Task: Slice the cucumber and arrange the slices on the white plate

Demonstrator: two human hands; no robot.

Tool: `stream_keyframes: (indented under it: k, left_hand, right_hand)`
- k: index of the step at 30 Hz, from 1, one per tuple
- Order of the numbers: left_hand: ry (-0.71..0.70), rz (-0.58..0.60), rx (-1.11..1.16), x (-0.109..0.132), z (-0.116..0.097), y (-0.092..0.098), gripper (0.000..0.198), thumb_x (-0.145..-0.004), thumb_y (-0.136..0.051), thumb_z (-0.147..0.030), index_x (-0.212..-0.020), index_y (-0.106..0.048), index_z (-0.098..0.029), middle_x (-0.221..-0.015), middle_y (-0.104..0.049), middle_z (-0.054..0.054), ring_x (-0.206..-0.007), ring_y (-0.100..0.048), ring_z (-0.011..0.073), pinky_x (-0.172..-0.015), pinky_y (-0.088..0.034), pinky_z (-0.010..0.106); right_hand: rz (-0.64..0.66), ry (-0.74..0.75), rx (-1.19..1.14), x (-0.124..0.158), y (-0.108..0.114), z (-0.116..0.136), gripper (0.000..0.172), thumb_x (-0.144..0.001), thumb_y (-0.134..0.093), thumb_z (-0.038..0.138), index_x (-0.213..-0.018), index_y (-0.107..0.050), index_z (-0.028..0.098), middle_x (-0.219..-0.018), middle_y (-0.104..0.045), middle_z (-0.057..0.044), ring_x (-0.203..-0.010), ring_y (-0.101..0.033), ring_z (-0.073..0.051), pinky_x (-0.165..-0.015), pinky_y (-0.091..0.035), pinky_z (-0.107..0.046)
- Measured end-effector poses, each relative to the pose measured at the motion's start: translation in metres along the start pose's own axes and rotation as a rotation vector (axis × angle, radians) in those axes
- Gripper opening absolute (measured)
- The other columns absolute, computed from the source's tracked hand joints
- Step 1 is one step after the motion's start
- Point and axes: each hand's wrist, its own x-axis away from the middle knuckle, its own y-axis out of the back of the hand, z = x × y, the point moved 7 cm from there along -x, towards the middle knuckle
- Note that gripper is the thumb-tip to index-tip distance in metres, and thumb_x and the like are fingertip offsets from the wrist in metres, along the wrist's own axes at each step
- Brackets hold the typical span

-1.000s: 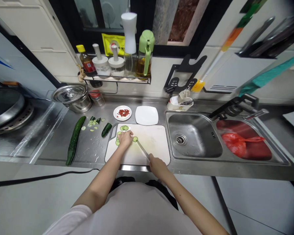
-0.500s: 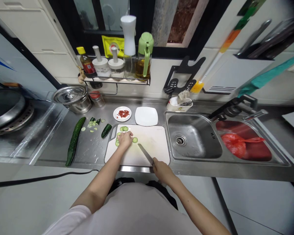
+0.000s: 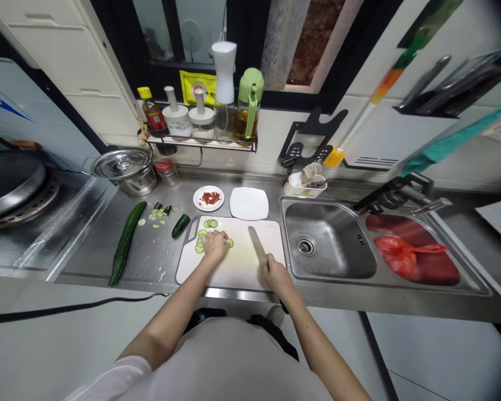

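A white cutting board point(image 3: 242, 267) lies on the steel counter in front of me. My left hand point(image 3: 214, 245) rests curled on a pile of cucumber slices point(image 3: 201, 244) at the board's left side. My right hand point(image 3: 273, 273) grips the handle of a knife point(image 3: 258, 245), whose blade lies over the right part of the board, pointing away from me and apart from the slices. More slices point(image 3: 211, 223) sit at the board's far left corner.
A whole cucumber point(image 3: 126, 239), a cucumber stub point(image 3: 180, 225) and scraps point(image 3: 158, 214) lie left of the board. Behind it stand a small plate of red chilli point(image 3: 209, 197) and a white square plate point(image 3: 249, 203). A sink point(image 3: 325, 242) is at right, a pot point(image 3: 125, 167) at left.
The knife has swung away from the slices to the right side of the board, blade now pointing away. My left hand has stayed on the cucumber slices.
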Motion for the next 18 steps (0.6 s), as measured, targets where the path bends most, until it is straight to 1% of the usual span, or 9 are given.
stream_keyframes:
  k: [6, 9, 12, 15, 18]
  left_hand:
    - [0.007, 0.028, 0.054, 0.001, -0.006, 0.003, 0.016, -0.08, -0.057, -0.022, -0.094, -0.062, -0.025, -0.104, -0.068, 0.006, -0.106, -0.053, 0.0277, -0.089, -0.031, 0.041]
    - [0.009, 0.018, 0.079, 0.003, -0.009, 0.006, 0.017, -0.08, -0.054, -0.017, -0.092, -0.061, -0.025, -0.099, -0.069, 0.004, -0.103, -0.056, 0.0261, -0.089, -0.032, 0.04]
    - [0.03, 0.008, 0.158, 0.009, -0.008, 0.007, 0.018, -0.081, -0.053, -0.014, -0.091, -0.062, -0.026, -0.094, -0.071, 0.002, -0.1, -0.058, 0.0238, -0.089, -0.033, 0.038]
    - [0.068, 0.0, 0.285, 0.02, 0.003, 0.008, 0.015, -0.081, -0.056, -0.017, -0.092, -0.063, -0.025, -0.092, -0.071, 0.001, -0.096, -0.061, 0.0204, -0.089, -0.035, 0.036]
    - [0.124, -0.06, 0.394, 0.036, 0.025, 0.011, 0.015, -0.08, -0.058, -0.019, -0.092, -0.063, -0.025, -0.091, -0.071, -0.002, -0.091, -0.063, 0.0171, -0.09, -0.036, 0.033]
  right_hand:
    - [0.011, 0.008, 0.007, -0.005, -0.002, 0.001, 0.024, -0.1, -0.033, 0.028, -0.117, -0.047, 0.018, -0.103, -0.069, -0.011, -0.091, -0.063, -0.02, -0.065, -0.028, -0.027]
    - [0.011, 0.018, 0.018, -0.006, -0.003, 0.003, 0.026, -0.099, -0.032, 0.028, -0.118, -0.047, 0.018, -0.104, -0.069, -0.011, -0.092, -0.063, -0.021, -0.065, -0.029, -0.028]
    - [0.016, 0.033, 0.025, -0.008, -0.005, 0.006, 0.026, -0.099, -0.032, 0.027, -0.117, -0.048, 0.017, -0.103, -0.069, -0.011, -0.092, -0.064, -0.021, -0.065, -0.03, -0.028]
    - [0.02, 0.034, 0.028, -0.009, -0.006, 0.008, 0.027, -0.099, -0.031, 0.027, -0.117, -0.048, 0.017, -0.104, -0.069, -0.012, -0.093, -0.064, -0.021, -0.065, -0.03, -0.028]
    - [0.017, 0.032, 0.029, -0.009, -0.005, 0.009, 0.027, -0.099, -0.03, 0.027, -0.116, -0.049, 0.017, -0.103, -0.07, -0.012, -0.093, -0.064, -0.022, -0.064, -0.03, -0.028]
